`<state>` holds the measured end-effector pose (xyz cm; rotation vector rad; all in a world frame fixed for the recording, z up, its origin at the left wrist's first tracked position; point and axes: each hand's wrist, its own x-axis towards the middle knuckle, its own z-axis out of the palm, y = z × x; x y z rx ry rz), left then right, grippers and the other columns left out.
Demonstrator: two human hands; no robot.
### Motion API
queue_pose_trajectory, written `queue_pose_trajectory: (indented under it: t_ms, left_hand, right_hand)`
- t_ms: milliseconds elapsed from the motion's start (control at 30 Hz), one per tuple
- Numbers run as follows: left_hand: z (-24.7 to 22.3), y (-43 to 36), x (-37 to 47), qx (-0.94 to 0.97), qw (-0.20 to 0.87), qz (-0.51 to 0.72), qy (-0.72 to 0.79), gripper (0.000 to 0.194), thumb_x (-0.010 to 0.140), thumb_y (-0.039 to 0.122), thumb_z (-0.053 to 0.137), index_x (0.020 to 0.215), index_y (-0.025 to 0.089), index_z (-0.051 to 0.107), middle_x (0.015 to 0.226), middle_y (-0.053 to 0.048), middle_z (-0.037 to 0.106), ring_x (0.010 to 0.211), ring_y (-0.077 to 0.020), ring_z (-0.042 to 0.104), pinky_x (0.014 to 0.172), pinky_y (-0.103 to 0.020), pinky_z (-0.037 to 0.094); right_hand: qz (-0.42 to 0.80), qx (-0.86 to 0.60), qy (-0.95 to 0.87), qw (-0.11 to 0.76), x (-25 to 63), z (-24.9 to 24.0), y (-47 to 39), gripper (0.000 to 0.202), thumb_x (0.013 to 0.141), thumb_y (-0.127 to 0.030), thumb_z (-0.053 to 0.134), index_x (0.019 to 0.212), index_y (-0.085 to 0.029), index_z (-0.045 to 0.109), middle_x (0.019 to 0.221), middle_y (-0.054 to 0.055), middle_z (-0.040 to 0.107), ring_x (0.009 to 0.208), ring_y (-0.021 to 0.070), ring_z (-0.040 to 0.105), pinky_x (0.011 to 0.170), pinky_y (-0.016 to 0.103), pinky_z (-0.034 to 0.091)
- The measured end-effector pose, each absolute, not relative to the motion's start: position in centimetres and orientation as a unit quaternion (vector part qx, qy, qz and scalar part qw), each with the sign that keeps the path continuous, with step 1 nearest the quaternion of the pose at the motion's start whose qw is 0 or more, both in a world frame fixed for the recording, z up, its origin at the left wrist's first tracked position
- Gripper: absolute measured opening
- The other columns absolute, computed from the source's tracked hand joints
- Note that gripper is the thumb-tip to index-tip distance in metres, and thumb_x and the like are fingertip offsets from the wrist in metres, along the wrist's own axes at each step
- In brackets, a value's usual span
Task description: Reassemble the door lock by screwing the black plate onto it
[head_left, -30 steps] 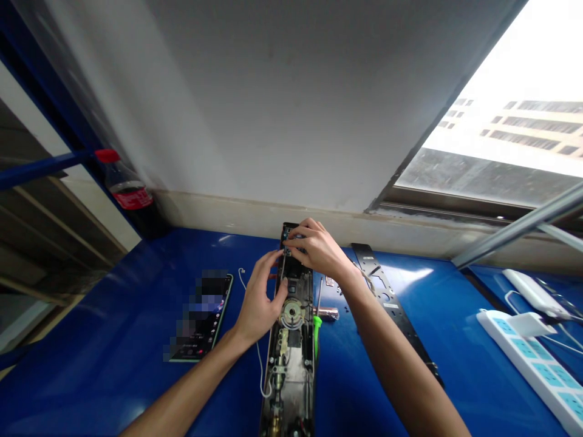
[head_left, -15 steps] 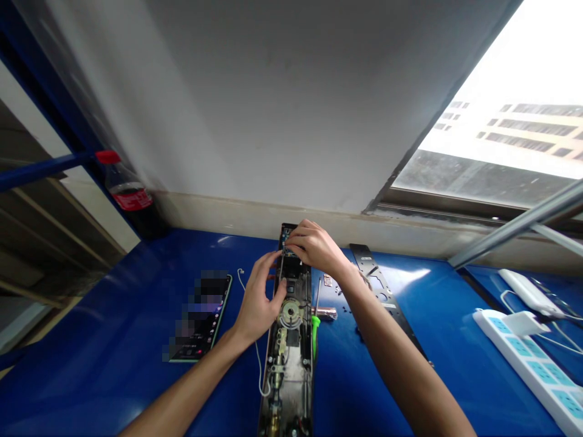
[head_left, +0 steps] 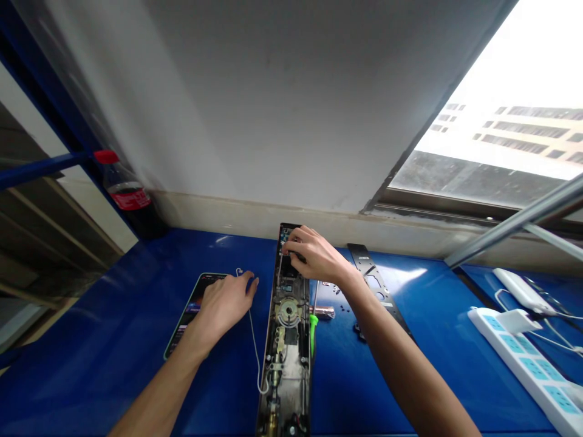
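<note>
A long, narrow door lock [head_left: 289,352] lies opened in the middle of the desk, showing its circuit board, a round disc and metal mechanism. My right hand [head_left: 310,252] is over its far end, with the fingers pinched at the circuit board [head_left: 284,233]. Whatever sits between those fingertips is too small to make out. To the left of the lock, my left hand [head_left: 231,297] hovers over the edge of a phone [head_left: 182,328], fingers apart. A thin white cable [head_left: 255,343] runs from beside that hand down to the lock's left side.
Right of the lock lie a green-handled screwdriver [head_left: 313,325], a copper-coloured cylinder [head_left: 324,312], small screws and a black plate [head_left: 382,288]. A cola bottle [head_left: 132,197] stands at the back left. A white power strip [head_left: 523,358] with chargers is at the right.
My left hand has let go of the lock's side and moved left to the white cable and phone. My right hand stays at the circuit board, its fingers slightly shifted.
</note>
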<state>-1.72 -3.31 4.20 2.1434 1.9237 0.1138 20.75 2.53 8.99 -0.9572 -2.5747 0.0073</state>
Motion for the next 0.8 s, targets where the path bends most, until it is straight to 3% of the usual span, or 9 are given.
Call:
queue_pose_trajectory:
  t_ms: [100, 233, 400, 500, 567, 700, 800]
  left_hand:
    - [3.8, -3.3, -1.8, 0.742, 0.145, 0.037, 0.654, 0.045, 0.101, 0.045, 0.038, 0.106, 0.019, 0.075, 0.094, -0.02, 0.077, 0.089, -0.04, 0.075, 0.075, -0.046, 0.053]
    - [3.2, -2.7, -1.9, 0.741, 0.179, 0.108, 0.639, 0.023, 0.092, 0.032, 0.058, 0.087, 0.019, 0.076, 0.085, -0.015, 0.078, 0.085, -0.0341, 0.075, 0.074, -0.038, 0.052]
    - [2.9, -2.2, -1.6, 0.741, 0.196, 0.203, 0.61, 0.016, 0.091, 0.023, 0.058, 0.094, 0.023, 0.074, 0.088, -0.006, 0.079, 0.086, -0.0236, 0.075, 0.074, -0.028, 0.05]
    - [2.3, -2.3, -1.1, 0.739, 0.17, 0.204, 0.619, 0.017, 0.09, 0.031, 0.062, 0.103, 0.023, 0.07, 0.081, -0.004, 0.076, 0.076, -0.025, 0.073, 0.065, -0.029, 0.047]
    - [1.8, -2.4, -0.7, 0.743, 0.153, 0.188, 0.624, 0.023, 0.087, 0.026, 0.065, 0.109, 0.022, 0.066, 0.08, -0.005, 0.074, 0.07, -0.0255, 0.071, 0.06, -0.029, 0.044]
    - [1.1, -2.2, -0.3, 0.748, 0.152, 0.203, 0.613, 0.021, 0.083, 0.01, 0.06, 0.102, 0.02, 0.064, 0.078, -0.003, 0.07, 0.069, -0.0208, 0.069, 0.063, -0.026, 0.046]
    - [1.6, -2.2, -0.1, 0.736, 0.135, 0.3, 0.592, 0.012, 0.091, 0.015, 0.055, 0.099, 0.02, 0.062, 0.087, -0.004, 0.071, 0.077, -0.0181, 0.069, 0.075, -0.027, 0.051]
  right_hand:
    - [0.003, -0.338, -0.921, 0.196, 20.8, 8.9, 2.3, 0.034, 0.088, -0.008, 0.05, 0.112, -0.021, 0.071, 0.108, 0.009, 0.064, 0.101, 0.0211, 0.056, 0.09, 0.036, 0.046]
    - [0.004, -0.326, -0.925, 0.198, 20.4, 8.8, 1.8, 0.03, 0.087, -0.009, 0.052, 0.103, -0.022, 0.073, 0.105, 0.008, 0.064, 0.097, 0.0204, 0.056, 0.087, 0.035, 0.047]
    - [-0.012, -0.327, -0.917, 0.228, 20.4, 9.3, 1.3, 0.022, 0.092, -0.018, 0.05, 0.08, -0.02, 0.068, 0.114, 0.01, 0.064, 0.104, 0.0226, 0.054, 0.092, 0.039, 0.044]
    - [-0.003, -0.323, -0.921, 0.218, 20.8, 9.3, 1.3, 0.027, 0.092, -0.02, 0.051, 0.067, -0.021, 0.06, 0.087, 0.005, 0.066, 0.088, 0.0188, 0.055, 0.085, 0.034, 0.045]
    - [0.005, -0.327, -0.922, 0.208, 21.0, 9.1, 1.4, 0.027, 0.091, -0.019, 0.052, 0.064, -0.022, 0.057, 0.072, 0.001, 0.06, 0.074, 0.0159, 0.052, 0.077, 0.031, 0.045]
    - [0.012, -0.339, -0.915, 0.219, 21.1, 8.5, 1.5, 0.014, 0.089, -0.016, 0.053, 0.084, -0.019, 0.065, 0.082, 0.004, 0.063, 0.08, 0.0167, 0.056, 0.08, 0.032, 0.048]
    - [0.015, -0.336, -0.913, 0.231, 20.9, 8.4, 1.3, 0.026, 0.09, -0.015, 0.052, 0.111, -0.021, 0.068, 0.11, 0.009, 0.066, 0.103, 0.021, 0.059, 0.092, 0.037, 0.049]
